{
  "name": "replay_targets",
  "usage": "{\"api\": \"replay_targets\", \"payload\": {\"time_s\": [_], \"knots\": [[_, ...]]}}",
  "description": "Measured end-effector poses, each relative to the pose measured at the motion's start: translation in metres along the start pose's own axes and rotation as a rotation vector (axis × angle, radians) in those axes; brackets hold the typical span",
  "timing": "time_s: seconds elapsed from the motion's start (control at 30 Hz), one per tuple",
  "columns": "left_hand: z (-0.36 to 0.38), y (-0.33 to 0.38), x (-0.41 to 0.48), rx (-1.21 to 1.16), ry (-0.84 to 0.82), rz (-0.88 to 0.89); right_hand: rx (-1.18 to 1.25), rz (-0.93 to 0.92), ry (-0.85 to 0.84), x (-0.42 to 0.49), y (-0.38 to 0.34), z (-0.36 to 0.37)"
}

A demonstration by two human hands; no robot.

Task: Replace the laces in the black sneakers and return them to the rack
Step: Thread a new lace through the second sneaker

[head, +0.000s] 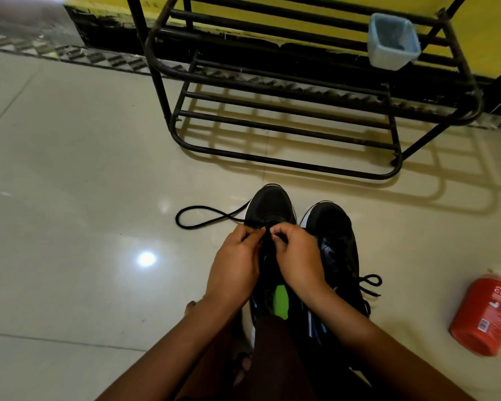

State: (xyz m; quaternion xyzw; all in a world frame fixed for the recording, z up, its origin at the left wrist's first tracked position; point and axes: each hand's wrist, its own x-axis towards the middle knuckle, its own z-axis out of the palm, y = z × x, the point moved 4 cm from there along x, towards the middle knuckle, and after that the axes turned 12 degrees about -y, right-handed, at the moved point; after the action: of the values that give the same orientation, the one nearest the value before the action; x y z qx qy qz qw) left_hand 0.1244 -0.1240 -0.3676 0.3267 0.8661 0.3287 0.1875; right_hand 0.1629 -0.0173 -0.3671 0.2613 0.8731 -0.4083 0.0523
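Note:
Two black sneakers stand side by side on the tiled floor, toes pointing at the rack. Over the left sneaker (pixel 271 205), which has a green insole, my left hand (pixel 235 261) and my right hand (pixel 297 256) meet near the lowest eyelets. Both pinch a black lace (pixel 203 218), whose loose end loops out onto the floor to the left. The right sneaker (pixel 334 227) is laced, with a bow lying at its right side. The black metal shoe rack (pixel 287 166) stands just beyond the toes.
A pale blue plastic tub (pixel 392 41) sits on the rack's upper shelf at the right. A red bottle (pixel 485 314) with a white cap lies on the floor at the right. A yellow wall rises behind the rack. My knee is between my arms.

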Motion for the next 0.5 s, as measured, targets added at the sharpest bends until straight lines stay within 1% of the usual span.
{"api": "replay_targets", "payload": {"time_s": [0.1, 0.17, 0.3, 0.37, 0.5], "knots": [[-0.0012, 0.0014, -0.0017, -0.005, 0.006, 0.006, -0.278, -0.059, -0.043, 0.0004, -0.0072, 0.0], [-0.0005, 0.0006, -0.0021, -0.012, 0.011, 0.012, -0.304, -0.084, -0.044, 0.0, -0.0071, -0.0011], [0.0008, -0.0012, -0.0014, -0.009, 0.01, 0.022, -0.167, -0.116, 0.025, -0.0044, -0.006, -0.0038], [0.0004, -0.0013, -0.0005, -0.007, 0.011, 0.006, -0.066, -0.077, 0.047, -0.0038, -0.0042, -0.0054], [-0.0023, -0.0028, 0.0011, -0.034, 0.055, -0.021, 0.242, 0.025, 0.082, -0.0002, 0.0022, -0.0096]]}}
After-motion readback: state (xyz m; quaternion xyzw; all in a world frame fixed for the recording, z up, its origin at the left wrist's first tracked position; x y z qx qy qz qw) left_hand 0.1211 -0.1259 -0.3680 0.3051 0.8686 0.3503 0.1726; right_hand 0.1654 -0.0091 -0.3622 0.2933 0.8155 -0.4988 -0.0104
